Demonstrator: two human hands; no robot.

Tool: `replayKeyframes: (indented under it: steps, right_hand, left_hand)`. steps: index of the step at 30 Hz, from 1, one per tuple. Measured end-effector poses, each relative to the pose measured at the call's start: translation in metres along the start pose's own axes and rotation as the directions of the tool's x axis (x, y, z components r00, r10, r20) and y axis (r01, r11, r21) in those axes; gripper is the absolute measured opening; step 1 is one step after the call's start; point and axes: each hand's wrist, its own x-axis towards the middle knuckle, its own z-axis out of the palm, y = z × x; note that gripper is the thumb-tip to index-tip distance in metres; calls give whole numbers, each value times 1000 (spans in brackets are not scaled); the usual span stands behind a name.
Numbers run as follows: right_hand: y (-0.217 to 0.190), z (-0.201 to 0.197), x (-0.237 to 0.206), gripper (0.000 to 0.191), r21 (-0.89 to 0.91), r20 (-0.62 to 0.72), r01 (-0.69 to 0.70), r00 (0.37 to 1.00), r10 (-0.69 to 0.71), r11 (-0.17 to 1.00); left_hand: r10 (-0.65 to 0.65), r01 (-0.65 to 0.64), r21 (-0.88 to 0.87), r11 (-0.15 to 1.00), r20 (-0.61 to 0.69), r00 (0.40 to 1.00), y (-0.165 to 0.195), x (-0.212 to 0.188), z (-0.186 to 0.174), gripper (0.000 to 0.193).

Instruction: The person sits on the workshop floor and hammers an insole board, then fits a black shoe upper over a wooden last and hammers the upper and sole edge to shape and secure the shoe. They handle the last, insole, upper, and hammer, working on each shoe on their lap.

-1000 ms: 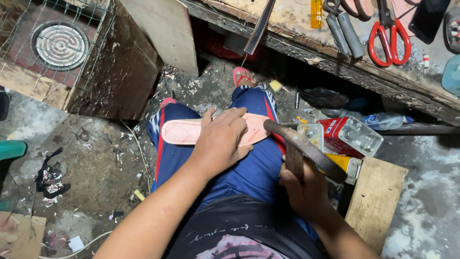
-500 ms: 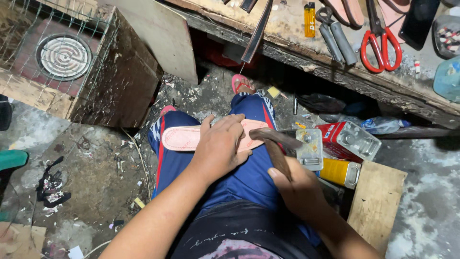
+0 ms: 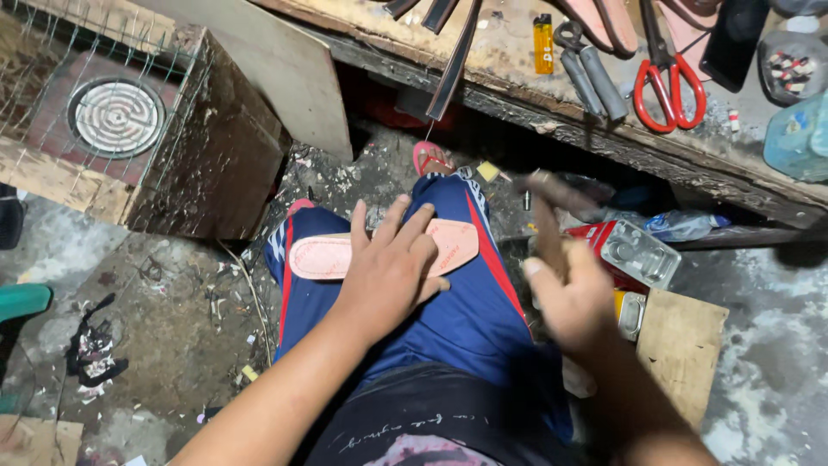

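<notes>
Right hand (image 3: 571, 300) is now lifting away from the pink insole (image 3: 379, 252), moving toward centre right of the frame. The dark tool (image 3: 552, 220) it grips, earlier lying nearly level with its head over the insole's right end, is now standing upright and blurring. Insole's right tip, covered before, is showing bare. Camera view is sitting slightly lower on the bench.

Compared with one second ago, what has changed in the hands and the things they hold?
The right hand has lifted its hammer-like tool from low across the lap to upright, head raised above the thigh and blurred. The left hand stays pressed flat on the pink sole, which still lies across the blue trousers.
</notes>
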Motion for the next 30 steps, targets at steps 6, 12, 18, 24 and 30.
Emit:
replayKeyframes:
  steps: [6,12,18,24,30]
  right_hand:
    - [17,-52,71,54,-376,-222,319,880,-420,870]
    - [43,-88,176,51,-589,-297,246,820,-489,770]
    - [61,-104,223,46,-658,-282,289,762,-583,695]
    - [30,-89,186,32,-746,-274,347,618,-737,569]
    - [-28,0,76,33,379,247,255,898,-363,889]
  left_hand:
    - [-13,8,171,985,29,999,-5,-1,-9,66]
    - [-294,309,1,951,309,904,-22,27,-26,63]
    - [-225,377,-921,104,347,910,-33,9,-45,71]
    - [-130,316,-737,-598,478,869,-17,-34,-12,68]
    - [-70,358,-713,-602,494,866,-10,-46,4,67]
